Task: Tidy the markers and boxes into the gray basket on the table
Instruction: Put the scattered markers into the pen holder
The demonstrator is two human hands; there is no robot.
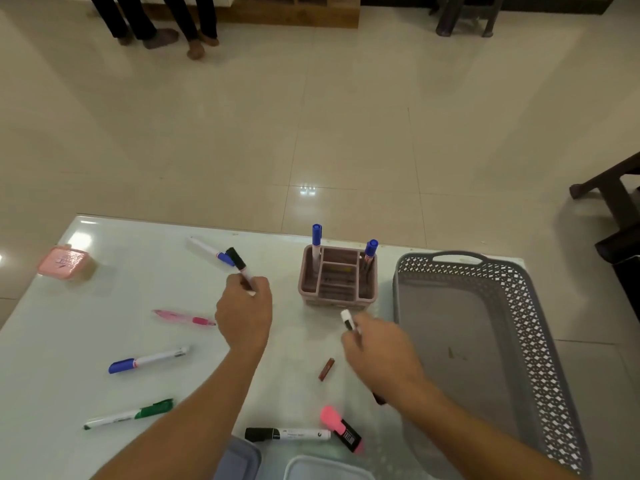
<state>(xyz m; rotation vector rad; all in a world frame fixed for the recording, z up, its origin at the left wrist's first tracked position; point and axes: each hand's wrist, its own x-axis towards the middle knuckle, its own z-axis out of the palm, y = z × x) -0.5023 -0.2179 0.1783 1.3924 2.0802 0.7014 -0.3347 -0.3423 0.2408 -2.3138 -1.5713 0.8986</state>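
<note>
My left hand (pixel 244 308) grips a black-capped white marker (pixel 238 260), cap pointing up, over the table's middle. My right hand (pixel 379 351) holds another black and white marker (pixel 347 319) just in front of the pink organizer (pixel 337 301). Two blue-capped markers (pixel 316 241) (pixel 370 252) stand upright in that organizer. The gray basket (pixel 412 327) lies empty at the right. Loose on the table are a blue-capped marker (pixel 147 360), a green one (pixel 130 414), a pink pen (pixel 183 318), a black one (pixel 287 434), a pink highlighter (pixel 341 428) and a blue-capped one (pixel 211 251).
A pink lidded box (pixel 64 262) sits at the far left corner. Two lidded boxes, bluish (pixel 239 460) and pale (pixel 322 469), poke in at the near edge. A small brown stick (pixel 326 368) lies by my right wrist. People's legs (pixel 156 22) stand beyond the table.
</note>
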